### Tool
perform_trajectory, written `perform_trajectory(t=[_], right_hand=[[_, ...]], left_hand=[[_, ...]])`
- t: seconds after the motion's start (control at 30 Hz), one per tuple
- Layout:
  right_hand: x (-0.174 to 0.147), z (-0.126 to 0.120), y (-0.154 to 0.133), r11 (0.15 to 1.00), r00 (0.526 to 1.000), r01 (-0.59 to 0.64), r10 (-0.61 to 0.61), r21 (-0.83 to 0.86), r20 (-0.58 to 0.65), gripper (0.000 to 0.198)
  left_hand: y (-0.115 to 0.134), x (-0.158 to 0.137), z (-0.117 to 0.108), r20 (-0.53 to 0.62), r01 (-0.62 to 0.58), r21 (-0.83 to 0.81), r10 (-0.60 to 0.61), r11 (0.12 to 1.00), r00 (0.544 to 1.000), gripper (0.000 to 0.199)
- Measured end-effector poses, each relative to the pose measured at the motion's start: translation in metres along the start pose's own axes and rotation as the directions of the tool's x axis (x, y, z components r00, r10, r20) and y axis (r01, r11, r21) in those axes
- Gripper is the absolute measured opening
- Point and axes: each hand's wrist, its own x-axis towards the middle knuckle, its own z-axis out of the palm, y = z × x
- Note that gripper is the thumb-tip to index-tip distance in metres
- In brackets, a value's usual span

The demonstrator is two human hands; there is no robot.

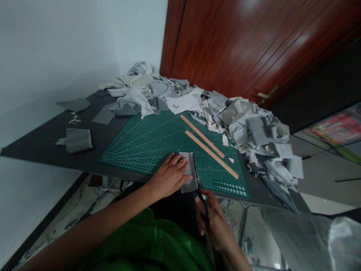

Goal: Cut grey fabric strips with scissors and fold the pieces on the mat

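Note:
A small grey fabric piece (188,171) lies at the near edge of the green cutting mat (141,143), its lower end overhanging. My left hand (170,175) rests on its left side, fingers stretched out and pressing it down, with the thumb across the cloth. In my right hand (211,216) are black-handled scissors (205,205), fingers wrapped round the handles. Their blades point away from me along the fabric's right edge; how far they are apart cannot be made out.
Two wooden rulers (211,154) lie on the mat, near a pink chalk piece (231,160). Fabric scraps (135,94) are heaped at the back, with another pile (254,128) at the right. A folded grey cloth (79,140) sits on the dark table (39,150).

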Motion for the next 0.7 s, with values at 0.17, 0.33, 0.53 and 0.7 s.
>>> perform_trajectory(t=[0.17, 0.33, 0.53, 0.7], right_hand=[[0.0002, -0.0005, 0.003, 1.0, 1.0, 0.01, -0.011, 0.011, 0.006, 0.064], [-0.0008, -0.0002, 0.0037, 1.0, 1.0, 0.018, -0.018, 0.01, 0.0, 0.063], [-0.0002, -0.0021, 0.0043, 1.0, 0.999, 0.031, -0.031, -0.004, 0.022, 0.057], [0.0, -0.0008, 0.0019, 1.0, 1.0, 0.029, -0.029, 0.001, 0.011, 0.062]], left_hand=[[0.0005, -0.0008, 0.0002, -0.017, -0.002, 0.004, 0.002, 1.0, 1.0, 0.05], [0.0009, -0.0002, -0.0003, -0.009, 0.001, 0.01, -0.001, 1.0, 1.0, 0.052], [0.0009, -0.0002, -0.0009, -0.005, 0.006, -0.001, -0.006, 1.0, 1.0, 0.052], [0.0011, -0.0002, -0.0009, -0.015, 0.008, -0.008, -0.008, 1.0, 1.0, 0.051]])
